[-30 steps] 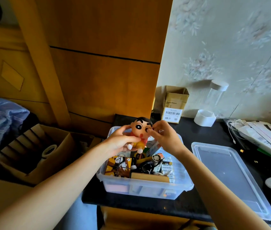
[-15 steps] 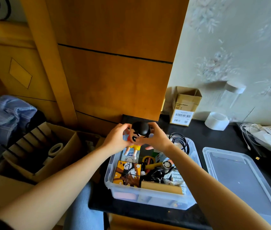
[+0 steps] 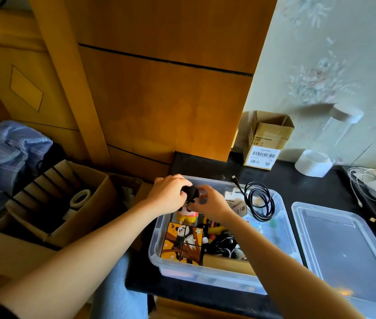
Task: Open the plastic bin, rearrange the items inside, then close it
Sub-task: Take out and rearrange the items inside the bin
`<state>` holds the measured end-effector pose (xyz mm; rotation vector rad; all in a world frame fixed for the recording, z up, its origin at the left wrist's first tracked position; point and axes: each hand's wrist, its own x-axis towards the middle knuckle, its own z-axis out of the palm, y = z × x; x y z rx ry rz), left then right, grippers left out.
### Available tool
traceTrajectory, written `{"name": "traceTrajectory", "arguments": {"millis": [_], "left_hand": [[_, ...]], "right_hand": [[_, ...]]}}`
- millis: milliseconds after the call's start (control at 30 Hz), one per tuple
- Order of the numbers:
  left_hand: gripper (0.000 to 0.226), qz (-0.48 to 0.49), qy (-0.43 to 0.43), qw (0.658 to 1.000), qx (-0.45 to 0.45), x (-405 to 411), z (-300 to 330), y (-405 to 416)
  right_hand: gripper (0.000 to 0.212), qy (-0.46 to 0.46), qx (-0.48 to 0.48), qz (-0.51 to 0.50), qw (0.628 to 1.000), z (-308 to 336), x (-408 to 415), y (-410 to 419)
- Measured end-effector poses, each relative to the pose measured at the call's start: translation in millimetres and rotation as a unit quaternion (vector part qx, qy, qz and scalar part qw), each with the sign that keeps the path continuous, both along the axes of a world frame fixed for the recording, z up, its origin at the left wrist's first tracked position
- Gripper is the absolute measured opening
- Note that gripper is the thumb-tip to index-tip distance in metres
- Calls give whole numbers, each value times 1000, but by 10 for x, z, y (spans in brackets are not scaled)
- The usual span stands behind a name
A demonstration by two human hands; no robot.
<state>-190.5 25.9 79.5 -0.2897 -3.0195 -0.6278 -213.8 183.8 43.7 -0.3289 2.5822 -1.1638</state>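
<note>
Nearest, at the bottom of the frame: two bare forearms reaching in from lower left and lower right, over a black tabletop (image 3: 297, 194).

Just beyond, low centre: a clear plastic bin (image 3: 157, 245), open, packed with things. At its near left corner, a picture cube with a panda (image 3: 182, 241); beside that to the right, a tangle of black cords (image 3: 225, 246) and a wooden block (image 3: 226, 263) against the near wall. Toward the bin's far right corner, a coiled black cable (image 3: 260, 203) resting partly on the rim, next to a small white packet (image 3: 234, 203).

At the bin's far left corner: a toy figure (image 3: 188, 209) with black hair, red top and yellow shorts, lowered among the contents. Left hand (image 3: 168, 194) curled round the toy's head from the left; right hand (image 3: 208, 202) pinching the same head from the right. Both grips closed on the toy.

Right of the bin, lower right of the frame: the clear lid (image 3: 343, 247), lying flat on the tabletop, apart from the bin.

Left of the tabletop, lower down: an open cardboard box (image 3: 99, 199) holding a roll of tape (image 3: 80, 198); blue striped cloth (image 3: 5, 153) at the left edge.

Farther back on the tabletop: a small carton with a barcode label (image 3: 266, 143), a white roll (image 3: 313, 163), white cables (image 3: 361, 178) at the right edge.

Behind everything: wooden panelling (image 3: 159, 100) and floral wallpaper (image 3: 320, 65).
</note>
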Motion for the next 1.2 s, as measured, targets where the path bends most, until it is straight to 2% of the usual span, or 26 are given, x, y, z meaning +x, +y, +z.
{"name": "traceTrajectory", "arguments": {"millis": [100, 233, 267, 367, 433, 533, 633, 933, 1033, 1100, 1200], "left_hand": [[34, -14, 4, 1000, -11, -18, 7, -2], [40, -25, -1, 999, -34, -32, -18, 30], [41, -21, 0, 999, -36, -37, -29, 40], [41, -13, 1, 999, -36, -54, -67, 67], [41, -8, 2, 1000, -24, -55, -97, 74], [42, -5, 8, 1000, -12, -47, -141, 69], [42, -5, 11, 1000, -16, -33, -153, 74], [36, 0, 25, 1000, -9, 11, -104, 86], [33, -4, 72, 997, -3, 46, -85, 158], [27, -24, 112, 993, 35, 70, -54, 247], [22, -86, 71, 988, 106, 112, 13, 409]], "right_hand": [[37, 1, 15, 17, 1000, -26, 17, -14], [40, -65, -32, 31, 997, 0, 51, 27], [35, -73, -25, 32, 996, 7, 53, 42], [8, -20, 126, 18, 992, 14, 10, 111], [20, -54, 190, 54, 979, 37, 30, 135], [28, -93, 274, 177, 941, -2, 86, 110], [36, -74, 305, 194, 930, -28, 107, 82], [51, 19, 298, 176, 938, 320, 205, 529], [37, 36, 233, 137, 962, 432, 294, 732], [28, 38, 199, 113, 973, 486, 360, 842], [5, 59, 172, 76, 980, 509, 438, 989]]}}
